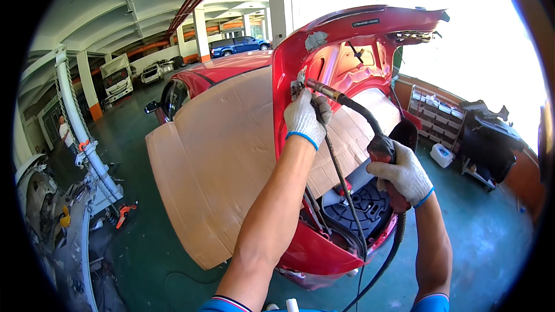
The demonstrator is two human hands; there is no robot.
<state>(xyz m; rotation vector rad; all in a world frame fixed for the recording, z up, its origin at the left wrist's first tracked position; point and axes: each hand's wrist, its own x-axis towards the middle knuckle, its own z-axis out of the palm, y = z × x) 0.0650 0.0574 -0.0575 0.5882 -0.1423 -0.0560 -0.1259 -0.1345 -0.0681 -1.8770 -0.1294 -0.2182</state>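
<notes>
A raised red car lid [281,75] stands in front of me, with bare grey metal near its upper edge. My right hand [404,173], in a white knit glove, is closed around the red-and-black handle of a welding torch [381,149]. The torch's black neck curves up to a metal nozzle [324,89] that points at a bare metal patch [297,84] on the lid's edge. Just below the nozzle, my gloved left hand [305,118] is closed around a dark cable [338,167] that hangs into the open compartment; the exact grip is partly hidden.
Brown cardboard [225,144] covers part of the red car [231,65]. A black ribbed cover [361,211] lies inside the compartment. At right are a bin rack [436,112], a white jug [442,155] and a cart [480,173]. A chained post [75,115] and a person [66,133] are at left.
</notes>
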